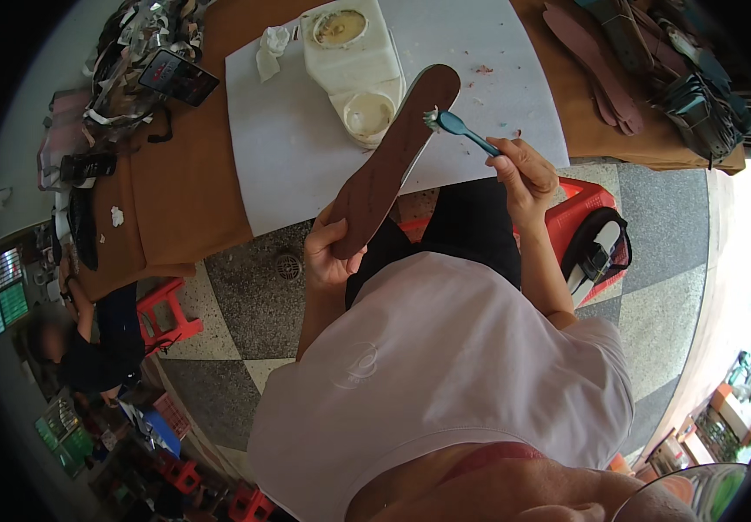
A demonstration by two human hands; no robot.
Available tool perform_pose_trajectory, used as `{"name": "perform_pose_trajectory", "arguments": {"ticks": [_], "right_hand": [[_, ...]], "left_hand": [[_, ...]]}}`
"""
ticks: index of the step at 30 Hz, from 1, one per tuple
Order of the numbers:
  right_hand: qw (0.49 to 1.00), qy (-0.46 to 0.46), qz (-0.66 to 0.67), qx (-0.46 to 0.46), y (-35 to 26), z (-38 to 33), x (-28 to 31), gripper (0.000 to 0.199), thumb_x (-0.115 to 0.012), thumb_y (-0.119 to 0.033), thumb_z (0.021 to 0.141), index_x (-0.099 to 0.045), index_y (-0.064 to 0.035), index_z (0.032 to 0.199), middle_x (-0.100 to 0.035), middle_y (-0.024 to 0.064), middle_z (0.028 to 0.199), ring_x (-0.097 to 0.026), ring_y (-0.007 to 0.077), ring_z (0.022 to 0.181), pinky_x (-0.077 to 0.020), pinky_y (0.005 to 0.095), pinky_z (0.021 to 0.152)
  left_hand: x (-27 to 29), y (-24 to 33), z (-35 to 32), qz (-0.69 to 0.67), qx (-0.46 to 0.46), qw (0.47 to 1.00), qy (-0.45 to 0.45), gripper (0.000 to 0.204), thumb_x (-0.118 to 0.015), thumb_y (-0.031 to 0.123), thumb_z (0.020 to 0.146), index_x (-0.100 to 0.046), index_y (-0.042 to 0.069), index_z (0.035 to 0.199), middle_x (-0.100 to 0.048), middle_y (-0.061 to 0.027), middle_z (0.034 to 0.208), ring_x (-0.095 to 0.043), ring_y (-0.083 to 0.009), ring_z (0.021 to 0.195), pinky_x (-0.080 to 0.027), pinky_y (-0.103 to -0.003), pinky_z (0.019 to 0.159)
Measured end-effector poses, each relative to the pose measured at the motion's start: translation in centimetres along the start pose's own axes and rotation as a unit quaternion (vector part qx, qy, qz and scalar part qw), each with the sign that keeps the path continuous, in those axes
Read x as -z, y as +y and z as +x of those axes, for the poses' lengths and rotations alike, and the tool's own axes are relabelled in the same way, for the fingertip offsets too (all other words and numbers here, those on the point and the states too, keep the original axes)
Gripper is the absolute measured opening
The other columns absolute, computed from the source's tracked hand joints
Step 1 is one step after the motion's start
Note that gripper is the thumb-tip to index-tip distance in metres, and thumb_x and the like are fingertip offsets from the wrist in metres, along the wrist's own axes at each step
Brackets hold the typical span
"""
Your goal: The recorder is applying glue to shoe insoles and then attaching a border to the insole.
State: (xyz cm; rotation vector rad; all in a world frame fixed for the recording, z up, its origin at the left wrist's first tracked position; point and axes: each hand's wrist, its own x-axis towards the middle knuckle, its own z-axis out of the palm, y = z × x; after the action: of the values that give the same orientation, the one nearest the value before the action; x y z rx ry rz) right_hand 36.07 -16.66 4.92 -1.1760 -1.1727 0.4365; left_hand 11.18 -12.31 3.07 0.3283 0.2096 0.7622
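Observation:
My left hand (330, 250) grips the heel end of a brown insole (400, 143), held up at a slant over the table's front edge. A thin pale layer shows along the insole's right edge. Pinched in my right hand (525, 174) is a teal toothbrush (471, 133). White stuff clings to its bristles, which are at the insole's right edge near the toe end; I cannot tell if they touch it. Behind the insole stands a whitish plastic container (332, 65) with two round openings, both crusted with yellowish-white residue.
White paper (271, 165) with scraps covers part of the brown table (180, 222). Insole stacks (588, 61) lie at the right, a phone (179, 77) and bagged pieces (136, 65) at the left. Red stools (169, 313) stand around. Another person (88, 348) is at the far left.

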Motion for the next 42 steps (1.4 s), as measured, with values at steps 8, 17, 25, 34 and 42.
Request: {"name": "perform_pose_trajectory", "arguments": {"ticks": [8, 17, 25, 34, 42], "right_hand": [[0.999, 0.034, 0.006, -0.003, 1.0, 0.7, 1.2, 0.017, -0.056, -0.007, 0.076, -0.059, 0.0043, 0.088, -0.055, 0.0058, 0.065, -0.042, 0.0066, 0.05, -0.0313, 0.0165, 0.045], [1.0, 0.012, 0.027, -0.002, 0.6, 0.3, 1.7, 0.018, -0.055, -0.009, 0.078, -0.059, 0.0036, 0.09, -0.055, 0.0067, 0.065, -0.043, 0.006, 0.05, -0.0321, 0.0163, 0.045], [0.994, 0.047, 0.071, -0.074, 1.2, 0.3, 1.4, 0.016, -0.055, -0.01, 0.079, -0.059, 0.0038, 0.086, -0.054, 0.0053, 0.066, -0.04, 0.0052, 0.049, -0.0297, 0.0161, 0.044], [0.991, 0.044, 0.07, -0.108, 1.3, 0.4, 1.3, 0.018, -0.053, -0.011, 0.08, -0.059, 0.0044, 0.087, -0.053, 0.0046, 0.066, -0.039, 0.0044, 0.05, -0.0277, 0.0155, 0.043], [0.991, 0.024, 0.076, -0.103, 1.3, 0.1, 1.3, 0.018, -0.052, -0.01, 0.081, -0.058, 0.0049, 0.089, -0.053, 0.0051, 0.066, -0.039, 0.0044, 0.049, -0.0281, 0.0156, 0.042]], "left_hand": [[0.5, 0.0, -0.5, -0.021, 0.011, 0.999, 0.03, 0.036, -0.04, 0.002, 0.076, -0.033, -0.013, 0.108, -0.052, -0.0258, 0.078, -0.05, -0.0226, 0.035, -0.043, -0.025, 0.027], [0.8, 0.0, -0.4, -0.016, 0.02, 0.999, 0.028, 0.037, -0.041, 0.001, 0.075, -0.033, -0.013, 0.108, -0.052, -0.0256, 0.079, -0.051, -0.0228, 0.037, -0.042, -0.026, 0.026], [0.7, 0.1, -0.3, 0.0, 0.035, 0.999, 0.01, 0.036, -0.043, 0.002, 0.074, -0.034, -0.013, 0.106, -0.052, -0.0257, 0.081, -0.049, -0.0223, 0.035, -0.041, -0.026, 0.025], [1.0, -0.1, -0.4, 0.009, 0.03, 0.999, 0.009, 0.039, -0.044, 0.003, 0.074, -0.033, -0.013, 0.108, -0.052, -0.0257, 0.083, -0.051, -0.0227, 0.039, -0.041, -0.025, 0.025], [1.7, -0.2, -0.3, 0.004, 0.03, 0.999, 0.013, 0.037, -0.042, 0.003, 0.076, -0.033, -0.012, 0.109, -0.052, -0.0258, 0.084, -0.052, -0.0231, 0.04, -0.042, -0.025, 0.026]]}}
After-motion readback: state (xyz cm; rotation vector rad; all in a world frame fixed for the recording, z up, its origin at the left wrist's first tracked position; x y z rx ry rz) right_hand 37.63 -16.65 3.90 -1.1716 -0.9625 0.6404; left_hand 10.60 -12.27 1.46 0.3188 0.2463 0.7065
